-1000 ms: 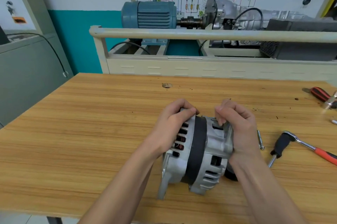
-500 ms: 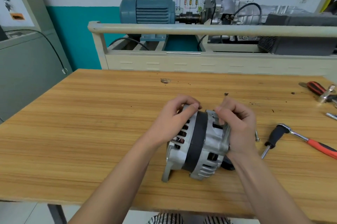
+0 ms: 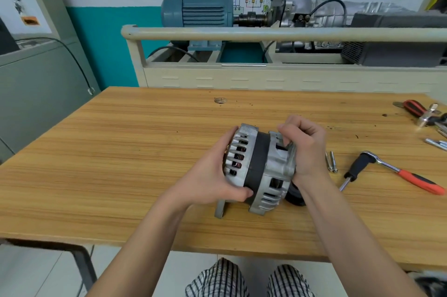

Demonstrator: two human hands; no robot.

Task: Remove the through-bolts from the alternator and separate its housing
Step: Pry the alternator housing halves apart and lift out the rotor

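Now we are clasping the alternator (image 3: 260, 170) on the surface (image 3: 121, 151): left grip (image 3: 212, 175) cupping one housing half, right grip (image 3: 307, 149) curled around the other; heavy, rigid, likely seam-stuck.

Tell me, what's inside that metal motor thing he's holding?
Through the slots of the alternator, reddish copper windings show near the left hand. A dark band wraps its middle. Anything deeper is hidden by the metal housing, and the right hand covers the far end.
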